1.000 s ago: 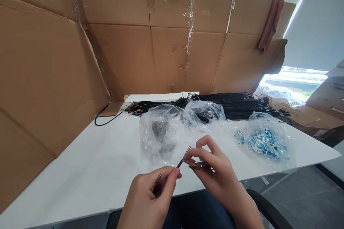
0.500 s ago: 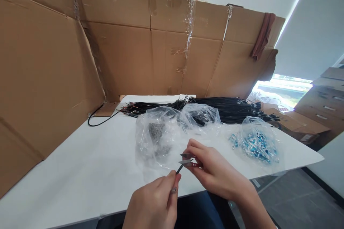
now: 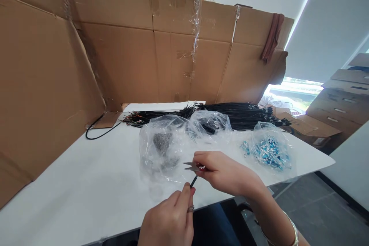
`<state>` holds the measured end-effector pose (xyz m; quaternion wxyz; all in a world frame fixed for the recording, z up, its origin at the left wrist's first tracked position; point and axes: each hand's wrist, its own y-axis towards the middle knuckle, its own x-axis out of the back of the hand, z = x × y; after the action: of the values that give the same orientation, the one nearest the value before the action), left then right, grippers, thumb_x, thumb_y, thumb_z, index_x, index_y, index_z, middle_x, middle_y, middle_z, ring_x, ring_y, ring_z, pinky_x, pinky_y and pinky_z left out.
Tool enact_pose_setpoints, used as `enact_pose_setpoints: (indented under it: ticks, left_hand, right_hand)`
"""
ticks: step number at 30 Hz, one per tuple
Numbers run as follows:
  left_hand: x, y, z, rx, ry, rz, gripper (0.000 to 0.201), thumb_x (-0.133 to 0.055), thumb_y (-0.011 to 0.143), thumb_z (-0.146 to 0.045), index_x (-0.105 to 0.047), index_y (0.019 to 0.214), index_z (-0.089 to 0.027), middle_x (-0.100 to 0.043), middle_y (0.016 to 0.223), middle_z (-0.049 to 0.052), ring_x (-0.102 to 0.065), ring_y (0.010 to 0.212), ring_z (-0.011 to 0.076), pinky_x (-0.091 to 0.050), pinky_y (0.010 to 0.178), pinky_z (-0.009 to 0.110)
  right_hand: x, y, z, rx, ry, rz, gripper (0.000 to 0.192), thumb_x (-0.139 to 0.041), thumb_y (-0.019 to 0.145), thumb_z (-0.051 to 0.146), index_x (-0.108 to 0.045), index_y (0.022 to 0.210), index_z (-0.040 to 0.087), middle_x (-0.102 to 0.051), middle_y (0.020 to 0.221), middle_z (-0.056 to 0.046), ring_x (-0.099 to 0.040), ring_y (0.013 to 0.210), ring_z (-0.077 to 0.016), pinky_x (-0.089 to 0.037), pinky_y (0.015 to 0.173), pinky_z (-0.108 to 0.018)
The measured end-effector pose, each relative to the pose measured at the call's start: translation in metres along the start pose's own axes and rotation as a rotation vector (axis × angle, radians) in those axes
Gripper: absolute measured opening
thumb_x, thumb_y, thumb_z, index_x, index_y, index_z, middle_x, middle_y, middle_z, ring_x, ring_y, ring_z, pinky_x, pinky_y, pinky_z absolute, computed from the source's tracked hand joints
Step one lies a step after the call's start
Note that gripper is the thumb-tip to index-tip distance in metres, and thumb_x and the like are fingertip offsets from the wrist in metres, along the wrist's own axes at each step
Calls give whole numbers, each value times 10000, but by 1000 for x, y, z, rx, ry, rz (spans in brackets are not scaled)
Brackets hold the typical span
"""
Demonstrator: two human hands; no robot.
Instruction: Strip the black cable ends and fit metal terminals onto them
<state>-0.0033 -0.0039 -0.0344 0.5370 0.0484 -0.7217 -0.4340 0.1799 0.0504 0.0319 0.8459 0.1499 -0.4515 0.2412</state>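
Note:
My left hand (image 3: 170, 221) pinches a thin black wire (image 3: 193, 181) between thumb and forefinger, its tip pointing up and to the right. My right hand (image 3: 223, 173) grips small metal snips (image 3: 190, 167), their blades pointing left just above the wire's end. Both hands hover over the near edge of the white table (image 3: 95, 184). Just behind them lies a clear plastic bag with grey parts (image 3: 163, 144).
A large bundle of black wires (image 3: 230, 113) lies across the back of the table, with a second clear bag (image 3: 210, 123) on it. A bag of blue parts (image 3: 269, 150) sits at the right. Cardboard walls (image 3: 129, 57) enclose the left and back. Cardboard boxes (image 3: 337, 111) stand beyond the right edge.
My right hand has brought the snips to the wire's end, where a second ago its fingers pinched the wire's bare strands. The camera view has shifted right.

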Motion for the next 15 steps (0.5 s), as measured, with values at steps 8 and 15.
enact_pose_setpoints:
  ticks: [8,15]
  left_hand:
    - [0,6,4,114,-138,59,205,-508,915,-172,-711,937,-186,-677,618,-50,-614,462,115,-398,425,224]
    - [29,23,3,605,-603,123,311,-512,891,-401,-673,676,-245,-511,488,-63,-416,433,110,-325,423,212]
  right_hand:
    - [2,7,-3,11,24,-72,161,-525,827,104,-478,689,173,-542,769,-8,-444,671,-131,-320,610,-283]
    - [-7,-15,-9,215,419,-295,96,-564,918,211,-626,986,238,-541,922,-1,-430,648,-101,-346,548,-243]
